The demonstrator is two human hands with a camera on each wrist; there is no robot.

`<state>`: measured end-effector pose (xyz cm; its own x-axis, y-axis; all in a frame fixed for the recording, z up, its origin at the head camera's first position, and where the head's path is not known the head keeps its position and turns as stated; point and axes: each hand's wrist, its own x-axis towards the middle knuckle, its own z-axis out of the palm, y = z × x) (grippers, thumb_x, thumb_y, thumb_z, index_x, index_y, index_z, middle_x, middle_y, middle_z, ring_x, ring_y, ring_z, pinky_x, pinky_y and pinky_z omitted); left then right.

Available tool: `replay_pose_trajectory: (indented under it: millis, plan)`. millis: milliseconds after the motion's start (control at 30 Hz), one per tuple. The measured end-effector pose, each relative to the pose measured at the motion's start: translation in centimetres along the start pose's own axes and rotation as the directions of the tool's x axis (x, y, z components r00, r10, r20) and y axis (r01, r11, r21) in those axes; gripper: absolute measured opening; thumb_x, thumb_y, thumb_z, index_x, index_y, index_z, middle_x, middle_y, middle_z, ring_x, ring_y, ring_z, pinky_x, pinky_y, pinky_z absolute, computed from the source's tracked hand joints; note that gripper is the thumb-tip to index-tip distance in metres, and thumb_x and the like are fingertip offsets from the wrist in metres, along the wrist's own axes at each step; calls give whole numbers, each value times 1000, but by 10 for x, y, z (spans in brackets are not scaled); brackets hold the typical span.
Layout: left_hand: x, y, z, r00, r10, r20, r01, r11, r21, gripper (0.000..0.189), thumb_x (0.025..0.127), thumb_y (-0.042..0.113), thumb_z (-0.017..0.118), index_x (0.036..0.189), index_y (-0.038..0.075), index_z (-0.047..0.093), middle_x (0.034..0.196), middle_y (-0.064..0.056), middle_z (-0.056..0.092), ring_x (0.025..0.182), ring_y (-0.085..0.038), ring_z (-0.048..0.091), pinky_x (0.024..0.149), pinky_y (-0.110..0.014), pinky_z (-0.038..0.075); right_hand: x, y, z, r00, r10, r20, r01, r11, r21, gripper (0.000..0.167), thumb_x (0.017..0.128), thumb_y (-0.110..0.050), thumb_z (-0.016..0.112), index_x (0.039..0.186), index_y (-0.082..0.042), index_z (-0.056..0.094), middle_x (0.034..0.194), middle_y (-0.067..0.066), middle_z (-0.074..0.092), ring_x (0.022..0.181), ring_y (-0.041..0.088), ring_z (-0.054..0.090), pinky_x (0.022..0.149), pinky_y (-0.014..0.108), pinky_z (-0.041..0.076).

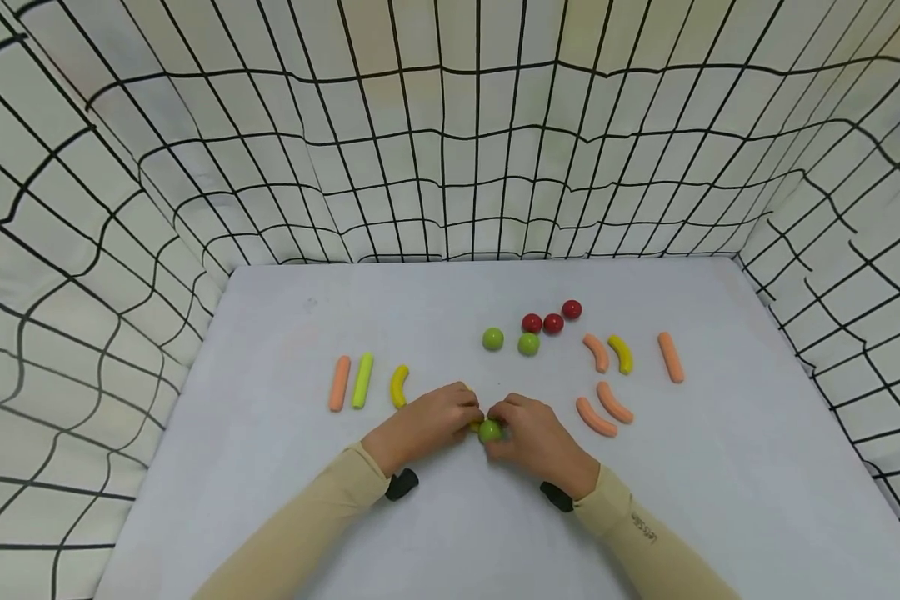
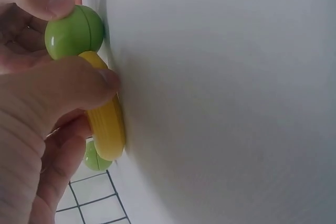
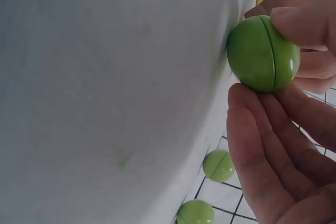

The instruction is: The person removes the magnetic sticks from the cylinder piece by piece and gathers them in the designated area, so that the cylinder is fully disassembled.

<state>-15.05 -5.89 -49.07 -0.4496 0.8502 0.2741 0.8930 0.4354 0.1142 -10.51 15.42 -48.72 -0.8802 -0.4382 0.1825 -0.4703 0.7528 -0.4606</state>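
Note:
Near the middle of the white table, my left hand (image 1: 431, 423) pinches a yellow curved piece (image 2: 108, 127) between thumb and fingers. In the head view that piece is mostly hidden by the hand. My right hand (image 1: 540, 437) holds a green ball (image 1: 490, 431) with thumb and fingertips, just right of the left fingers. A seam runs round the ball (image 3: 260, 53) in the right wrist view. One end of the yellow piece meets the ball (image 2: 73, 32) in the left wrist view.
Left lie an orange stick (image 1: 339, 383), a lime stick (image 1: 363, 381) and a yellow curved piece (image 1: 398, 386). Beyond the hands are green balls (image 1: 492, 338) and red balls (image 1: 553, 323). Right lie orange curved pieces (image 1: 596, 417), another yellow one (image 1: 621, 354) and an orange stick (image 1: 671, 357). Black netting surrounds the table.

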Motion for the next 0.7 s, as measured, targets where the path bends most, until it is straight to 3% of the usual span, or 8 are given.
replay_pose_trajectory:
  millis: [233,367,533,700]
  plan:
    - [-1,1,-2,999,-26,30,24,998,65,15,85,4,81,96,13,78,94,3,70,92,-12,63,83,-18,56,6,11,-17,994,79,-74,-78,997,15,23,78,-15,85,96,-6,75,90,3,71,80,14,67,71,25,57]
    - [-3,0,-4,999,-39,31,36,997,75,15,83,5,82,95,13,79,92,2,70,89,-13,62,82,-21,56,20,22,-28,987,150,-55,-146,987,68,27,81,-15,84,105,-4,76,98,7,74,88,19,71,77,32,60]
    - [-5,-3,-8,999,-14,53,9,996,94,12,87,8,81,98,13,79,95,1,70,91,-14,63,83,-23,56,36,36,-31,974,224,-29,-221,972,86,30,85,-17,80,111,-3,75,102,10,75,91,21,71,82,38,63]
    - [-10,-8,-13,998,15,68,-25,989,147,12,88,9,81,98,14,79,96,2,71,90,-14,64,83,-22,56,48,44,-27,970,240,-31,-237,967,92,30,86,-16,79,111,-1,76,101,12,75,91,23,70,83,40,63]
